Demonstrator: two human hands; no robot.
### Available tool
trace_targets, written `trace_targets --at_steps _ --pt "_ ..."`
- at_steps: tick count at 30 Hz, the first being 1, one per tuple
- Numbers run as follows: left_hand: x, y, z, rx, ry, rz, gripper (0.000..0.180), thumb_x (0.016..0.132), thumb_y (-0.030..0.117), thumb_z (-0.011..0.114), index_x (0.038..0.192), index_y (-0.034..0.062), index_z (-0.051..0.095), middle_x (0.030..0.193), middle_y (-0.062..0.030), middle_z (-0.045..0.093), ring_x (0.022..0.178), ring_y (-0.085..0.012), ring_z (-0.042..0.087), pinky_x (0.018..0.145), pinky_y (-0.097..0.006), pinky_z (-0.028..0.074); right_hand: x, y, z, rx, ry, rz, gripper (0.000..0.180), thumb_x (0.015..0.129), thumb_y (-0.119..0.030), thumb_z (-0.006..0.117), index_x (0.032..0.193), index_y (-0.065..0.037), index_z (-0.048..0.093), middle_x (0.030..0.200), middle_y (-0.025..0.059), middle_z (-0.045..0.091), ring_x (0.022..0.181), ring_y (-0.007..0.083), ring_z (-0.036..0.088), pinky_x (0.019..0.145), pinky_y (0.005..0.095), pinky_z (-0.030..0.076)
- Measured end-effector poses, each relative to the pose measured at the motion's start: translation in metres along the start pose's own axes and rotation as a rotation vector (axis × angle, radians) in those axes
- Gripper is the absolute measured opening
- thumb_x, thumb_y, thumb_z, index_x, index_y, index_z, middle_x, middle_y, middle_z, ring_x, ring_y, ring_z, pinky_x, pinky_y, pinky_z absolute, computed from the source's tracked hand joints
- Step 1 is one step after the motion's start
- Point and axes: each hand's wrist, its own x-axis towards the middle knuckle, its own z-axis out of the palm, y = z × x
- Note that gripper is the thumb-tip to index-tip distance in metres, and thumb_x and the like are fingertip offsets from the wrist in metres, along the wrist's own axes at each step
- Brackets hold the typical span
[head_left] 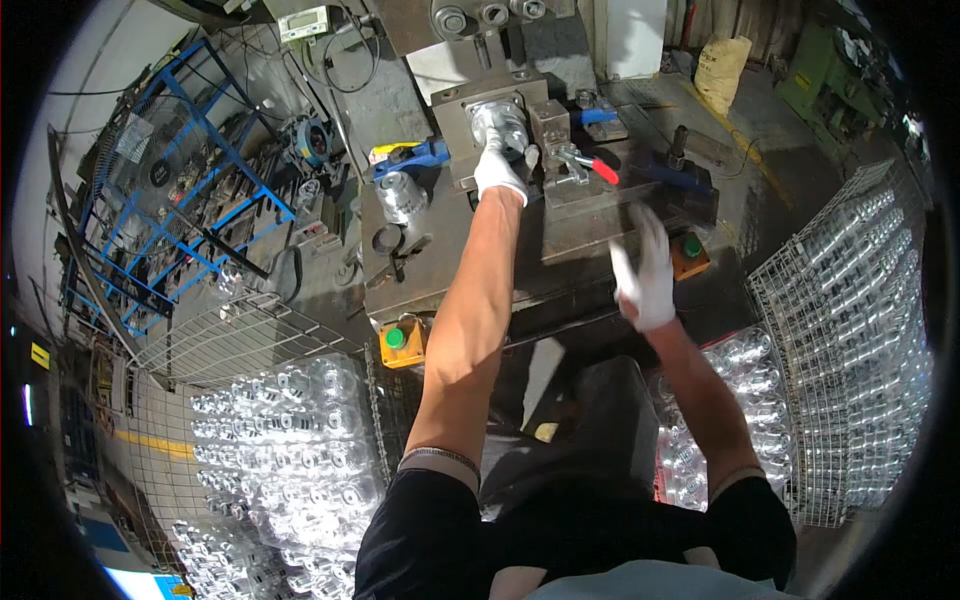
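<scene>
Nearest, bright metal castings (325, 425) fill the left wire basket (250, 315), and more castings stack up on the right; a sleeve or forearm swung low could catch on the mesh.

At the table's near edge are two green buttons, the left one (396, 338) and the right one (691, 246). The right hand (645, 268), gloved and blurred, is in the air just beside the right button, fingers apart and nothing seen in them. A careless brush there could press it, and if that starts the machine, the other hand is badly placed.

Farther in, on the left of the worktable (450, 240), a loose casting (402, 198) stands near the left forearm, which could knock it over.

Beyond, well apart from the right hand, the left hand (498, 172) touches the metal part (505, 122) seated in the steel fixture (458, 125); whether its fingers grip is hidden. A part pushed in askew could seat badly. The red-handled clamp (604, 171), just right, could pinch fingers. Farthest, the machine head (408, 30) overhangs the fixture: the gravest crushing risk.
</scene>
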Motion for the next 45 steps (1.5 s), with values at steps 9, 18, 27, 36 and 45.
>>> trace_targets --at_steps 9,18,27,36,45 --pt "0.003 0.006 -0.013 0.141 -0.069 -0.056 0.050 0.091 0.052 0.063 0.111 0.0062 0.059 0.097 -0.0131 0.062 0.084 -0.0306 0.062 0.068 -0.043 0.054 0.144 0.089 0.095 0.327 0.133 0.468 0.036 0.099 -0.036 0.049 0.099 -0.003 0.065 0.084 0.0192 0.068 0.080 0.0397 0.065 0.071 0.0457 0.050" --pt "0.010 0.005 -0.017 0.167 -0.109 -0.023 0.054 0.092 0.057 0.058 0.111 0.0060 0.058 0.100 -0.0116 0.063 0.088 -0.0322 0.062 0.076 -0.055 0.053 0.183 0.128 0.139 0.078 0.023 0.458 0.054 0.099 -0.048 0.039 0.084 -0.005 0.069 0.084 0.0213 0.067 0.087 0.0437 0.063 0.077 0.0475 0.049" --pt "-0.181 0.106 -0.110 1.148 -0.070 0.716 0.042 0.097 0.023 0.059 0.130 -0.0030 0.057 0.124 -0.0157 0.064 0.116 -0.0215 0.059 0.097 -0.034 0.047 0.057 0.127 0.002 0.025 0.047 0.239 0.032 0.095 -0.023 0.053 0.115 0.001 0.059 0.110 0.0261 0.061 0.101 0.0457 0.057 0.088 0.0491 0.047" --pt "-0.275 0.095 -0.248 2.281 0.055 0.769 0.083 0.081 0.029 0.075 0.144 -0.0053 0.033 0.150 -0.0285 0.033 0.138 -0.0501 0.031 0.112 -0.055 0.030 -0.057 0.125 -0.034 -0.568 -0.434 0.357 0.050 0.100 -0.032 0.043 0.141 -0.003 0.044 0.149 0.0177 0.039 0.137 0.0368 0.036 0.111 0.0450 0.033" --pt "-0.278 0.077 -0.266 2.401 0.102 0.787 0.093 0.080 0.035 0.074 0.149 -0.0033 0.024 0.156 -0.0257 0.022 0.142 -0.0491 0.023 0.111 -0.063 0.023 -0.072 0.117 -0.026 -0.682 -0.583 0.408 0.061 0.100 -0.039 0.039 0.147 0.000 0.034 0.156 0.0196 0.026 0.143 0.0375 0.027 0.116 0.0475 0.024"
